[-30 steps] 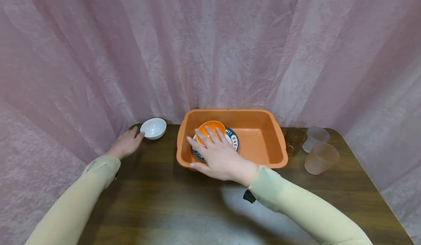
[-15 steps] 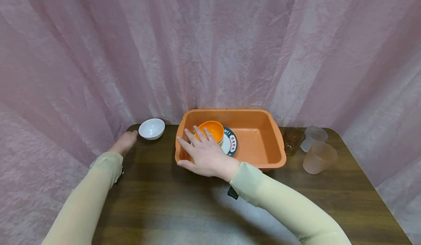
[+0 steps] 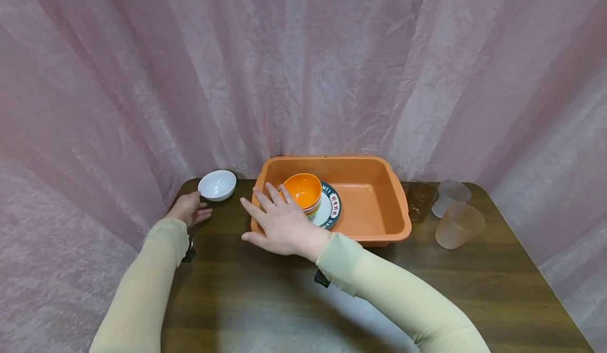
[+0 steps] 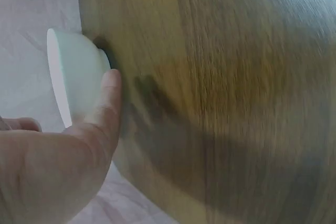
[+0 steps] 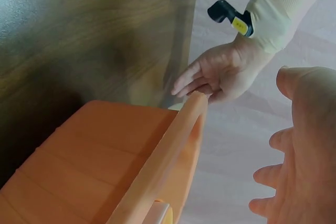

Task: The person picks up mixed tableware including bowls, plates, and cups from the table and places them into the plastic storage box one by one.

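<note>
A white bowl [image 3: 217, 186] stands upright at the table's far left. Close beside its near-left side is my left hand [image 3: 188, 209], palm turned and fingers extended; in the left wrist view a fingertip overlaps the lower side of the bowl [image 4: 81, 72]. My right hand [image 3: 286, 229], fingers spread, hovers over the near left corner of an orange basin [image 3: 379, 184], holding nothing. Within the basin an orange bowl [image 3: 303, 188] tops a stack of bowls, beside a white plate [image 3: 330, 205] with a dark green rim. The right hand hides part of these.
Several tumblers stand right of the basin: a brown one [image 3: 421, 201], a clear frosted one [image 3: 451, 195] and a peach one [image 3: 459, 225]. The wooden table [image 3: 265, 300] ends at a pink curtain [image 3: 327, 68] behind.
My right hand has moved left across the basin, uncovering more of the orange bowl and plate. My left hand has moved slightly right and nearer me, turning its palm, fingers now extending below the white bowl.
</note>
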`<state>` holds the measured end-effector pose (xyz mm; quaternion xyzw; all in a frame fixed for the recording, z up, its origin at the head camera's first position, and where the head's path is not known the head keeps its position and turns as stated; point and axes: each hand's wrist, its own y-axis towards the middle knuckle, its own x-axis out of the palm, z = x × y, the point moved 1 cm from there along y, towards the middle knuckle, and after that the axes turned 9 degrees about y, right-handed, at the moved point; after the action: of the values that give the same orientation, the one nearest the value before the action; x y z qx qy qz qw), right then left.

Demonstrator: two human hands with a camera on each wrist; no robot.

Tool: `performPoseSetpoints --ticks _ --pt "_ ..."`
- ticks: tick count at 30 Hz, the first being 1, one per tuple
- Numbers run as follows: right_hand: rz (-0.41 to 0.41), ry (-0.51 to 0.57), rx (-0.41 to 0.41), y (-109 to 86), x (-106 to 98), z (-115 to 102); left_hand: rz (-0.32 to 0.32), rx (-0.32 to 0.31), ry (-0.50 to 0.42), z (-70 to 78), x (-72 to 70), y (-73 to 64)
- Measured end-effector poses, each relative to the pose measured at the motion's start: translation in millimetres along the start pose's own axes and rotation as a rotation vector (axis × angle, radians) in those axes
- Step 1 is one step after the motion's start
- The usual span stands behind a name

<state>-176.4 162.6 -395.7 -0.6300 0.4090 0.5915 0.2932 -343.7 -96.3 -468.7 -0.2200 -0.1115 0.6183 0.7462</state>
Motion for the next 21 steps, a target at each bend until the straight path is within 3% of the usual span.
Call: performPoseSetpoints --ticks 11,21 --pt "0.011 0.003 -0.004 -0.3 2.4 -0.8 -0.014 -0.061 -0.132 -2.4 3.3 11.9" --pt "-0.008 -0.013 0.003 -1.3 1.7 -4.9 -0.031 -0.092 -0.272 -3.5 5.3 12.6"
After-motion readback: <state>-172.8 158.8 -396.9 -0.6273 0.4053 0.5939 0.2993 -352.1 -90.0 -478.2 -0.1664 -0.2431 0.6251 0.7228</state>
